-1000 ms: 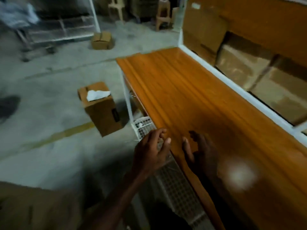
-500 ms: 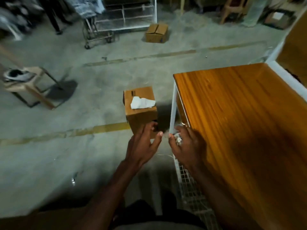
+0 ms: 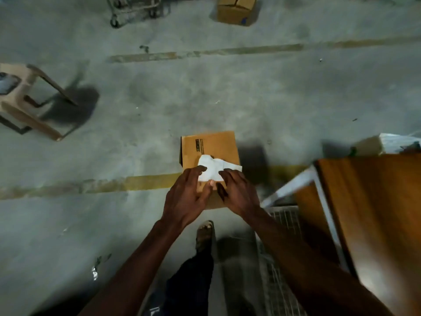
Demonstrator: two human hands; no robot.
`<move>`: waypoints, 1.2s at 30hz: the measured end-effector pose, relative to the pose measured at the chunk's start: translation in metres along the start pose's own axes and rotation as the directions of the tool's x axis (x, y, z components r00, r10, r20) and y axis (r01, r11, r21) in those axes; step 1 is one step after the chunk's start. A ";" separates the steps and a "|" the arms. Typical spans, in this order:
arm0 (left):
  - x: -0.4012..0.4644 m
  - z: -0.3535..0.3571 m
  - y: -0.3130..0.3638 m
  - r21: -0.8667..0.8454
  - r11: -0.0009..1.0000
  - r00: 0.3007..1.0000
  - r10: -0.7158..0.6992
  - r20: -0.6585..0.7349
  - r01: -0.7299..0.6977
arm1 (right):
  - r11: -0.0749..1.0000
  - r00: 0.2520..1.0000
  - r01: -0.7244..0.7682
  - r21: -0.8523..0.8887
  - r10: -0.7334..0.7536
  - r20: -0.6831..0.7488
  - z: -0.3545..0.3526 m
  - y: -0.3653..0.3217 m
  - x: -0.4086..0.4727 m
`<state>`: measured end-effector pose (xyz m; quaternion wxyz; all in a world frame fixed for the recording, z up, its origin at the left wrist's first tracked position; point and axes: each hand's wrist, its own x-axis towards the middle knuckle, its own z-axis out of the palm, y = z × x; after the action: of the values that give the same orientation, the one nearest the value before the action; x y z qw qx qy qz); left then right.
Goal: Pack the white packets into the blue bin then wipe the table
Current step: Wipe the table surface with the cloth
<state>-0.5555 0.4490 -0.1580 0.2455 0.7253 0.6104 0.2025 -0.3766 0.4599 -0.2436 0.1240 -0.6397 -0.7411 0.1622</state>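
Where the head view looks down at the concrete floor, a crumpled white cloth [image 3: 213,168] lies on top of a closed cardboard box [image 3: 208,148], bright and creased, its near edge under the fingertips of both hands. Left hand [image 3: 186,197] and right hand [image 3: 239,193] reach over the box side by side, fingers spread and loosely bent, touching the cloth at its left and right near corners; whether either has pinched it, cannot tell. Wooden table [image 3: 376,213] stands just right of the box, a plastic stool [image 3: 27,103] well apart at far left.
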 end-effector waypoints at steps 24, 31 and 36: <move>0.143 -0.003 -0.077 -0.051 0.996 0.986 -0.065 0.154 0.074 | 0.977 0.989 0.040 -0.211 -0.009 0.146 0.047 0.027 0.131; 0.126 -0.020 -0.007 -0.116 0.992 0.995 0.059 0.083 -0.049 | 0.989 0.965 -0.105 -0.104 0.075 -0.253 -0.095 0.002 0.035; 0.086 0.008 0.064 -0.176 0.974 0.980 0.167 0.112 -0.146 | 0.972 0.880 -0.182 -0.150 0.093 -0.466 -0.193 0.018 -0.061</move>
<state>-0.4856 0.5243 -0.1264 0.3265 0.7595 0.5155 0.2254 -0.2758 0.4176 -0.0721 0.2210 -0.7199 -0.6557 -0.0549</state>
